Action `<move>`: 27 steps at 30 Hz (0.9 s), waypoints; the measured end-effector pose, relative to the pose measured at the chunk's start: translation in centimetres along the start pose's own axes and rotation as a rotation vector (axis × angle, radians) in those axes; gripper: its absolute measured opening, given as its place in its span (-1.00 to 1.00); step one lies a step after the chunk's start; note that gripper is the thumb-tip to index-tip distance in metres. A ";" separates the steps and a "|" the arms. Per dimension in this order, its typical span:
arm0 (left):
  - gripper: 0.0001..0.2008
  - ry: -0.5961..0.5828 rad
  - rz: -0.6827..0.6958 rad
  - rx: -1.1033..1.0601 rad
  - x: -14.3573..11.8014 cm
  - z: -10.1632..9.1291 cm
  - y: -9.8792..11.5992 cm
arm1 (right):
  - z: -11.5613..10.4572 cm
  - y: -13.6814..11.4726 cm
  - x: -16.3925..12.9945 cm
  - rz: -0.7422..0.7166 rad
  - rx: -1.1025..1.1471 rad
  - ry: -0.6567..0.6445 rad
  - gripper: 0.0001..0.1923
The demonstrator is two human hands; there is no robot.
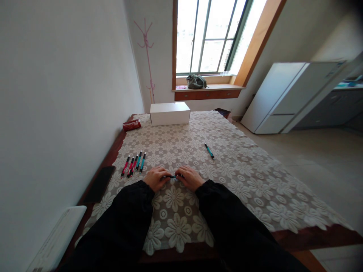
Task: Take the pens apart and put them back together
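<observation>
Left hand point(155, 178) and right hand point(190, 177) pinch dark pen point(172, 176) between them, toward near edge of surface point(320, 236); uneven grip could let pen slip, roll.

A home: flowered lace tablecloth point(241, 170) at centre; pink coat stand point(148, 62), upper left; refrigerator point(289, 94), upper right; what looks like a kitchen counter point(329, 107), right edge.

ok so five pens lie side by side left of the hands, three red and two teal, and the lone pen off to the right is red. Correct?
No: in the head view the lone pen is teal and black, not red. The rest holds: three red pens and two teal pens lie side by side left of the hands.
</observation>
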State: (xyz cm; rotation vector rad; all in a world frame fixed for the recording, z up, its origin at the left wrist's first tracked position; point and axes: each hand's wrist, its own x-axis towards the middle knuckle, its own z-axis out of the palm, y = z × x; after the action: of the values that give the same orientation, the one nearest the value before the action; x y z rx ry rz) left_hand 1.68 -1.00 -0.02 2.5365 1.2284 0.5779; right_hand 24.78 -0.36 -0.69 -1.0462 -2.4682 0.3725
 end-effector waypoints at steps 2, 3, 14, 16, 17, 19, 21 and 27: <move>-0.81 -0.003 -0.001 0.003 0.0 0.0 0.0 | 0.0 0.0 0.0 -0.003 0.003 0.000 -0.89; -0.80 -0.005 -0.001 0.005 0.0 0.0 -0.1 | 0.0 0.1 0.0 -0.003 0.004 0.001 -0.86; -0.82 0.009 0.020 0.016 -0.1 0.1 0.0 | 0.0 0.2 0.0 -0.017 -0.031 -0.009 -0.93; -0.82 0.008 0.018 0.018 -0.1 0.1 0.0 | 0.0 0.1 0.0 -0.018 -0.031 -0.010 -0.91; -0.82 0.006 0.018 0.018 -0.1 0.1 0.0 | 0.0 0.1 -0.1 -0.017 -0.029 -0.008 -0.91; -0.81 0.004 0.020 0.018 -0.1 0.1 0.0 | 0.0 0.1 -0.1 -0.013 -0.021 -0.004 -0.88; -0.81 0.001 0.022 0.018 -0.1 0.1 -0.1 | -0.1 0.2 -0.1 -0.010 -0.014 -0.003 -0.84; -0.81 -0.003 0.026 0.023 -0.1 0.1 -0.2 | -0.1 0.2 -0.1 -0.026 -0.032 -0.002 -0.96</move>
State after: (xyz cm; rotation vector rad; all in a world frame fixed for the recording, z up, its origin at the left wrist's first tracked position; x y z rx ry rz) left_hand 1.54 -0.95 -0.18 2.5746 1.2098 0.5683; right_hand 25.03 -0.28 -0.71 -1.0263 -2.4950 0.3271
